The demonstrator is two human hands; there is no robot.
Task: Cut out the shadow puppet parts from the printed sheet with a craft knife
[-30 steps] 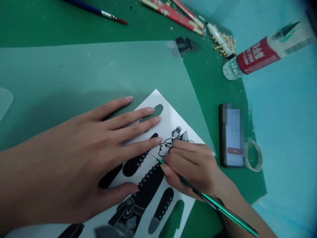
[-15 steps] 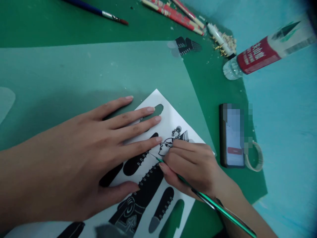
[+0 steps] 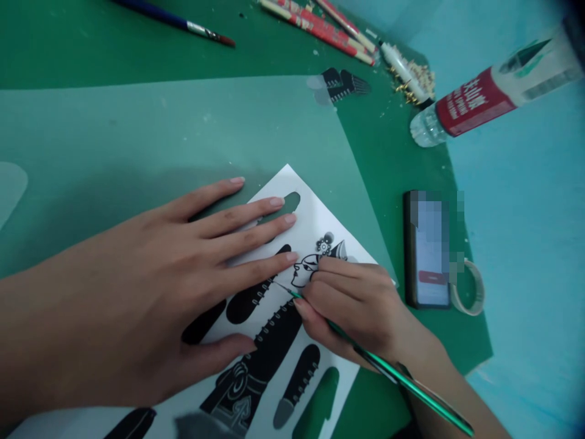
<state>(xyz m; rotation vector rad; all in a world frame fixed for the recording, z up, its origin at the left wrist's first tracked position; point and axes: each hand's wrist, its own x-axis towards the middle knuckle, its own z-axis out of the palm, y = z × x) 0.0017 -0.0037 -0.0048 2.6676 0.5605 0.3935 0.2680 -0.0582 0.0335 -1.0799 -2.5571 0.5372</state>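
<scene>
My left hand (image 3: 196,256) lies flat with its fingers apart, pressing on a white paper sheet (image 3: 315,207) printed with black figure parts. In a pinch, my right hand (image 3: 351,299) holds a slim pen-shaped tool (image 3: 411,387) with a shiny green handle. Its fine pointed tip touches or nearly touches the paper beside the left little finger; whether it is a blade or a brush I cannot tell. A printed face in profile (image 3: 301,271) is partly covered by my right hand. Below it is a black torso shape (image 3: 278,332). Several shapes are cut out of the sheet.
Under the paper lies a translucent sheet (image 3: 159,128) on the green table (image 3: 68,55). Around them are a paintbrush (image 3: 201,29), red-wrapped chopsticks (image 3: 329,36), a white marker (image 3: 404,73), a water bottle (image 3: 475,100), a phone (image 3: 429,250), a tape roll (image 3: 478,289) and dark cutouts (image 3: 340,84).
The whole view has shifted very slightly to the left. Both hands, the green tool and the paper keep the same places relative to one another.
</scene>
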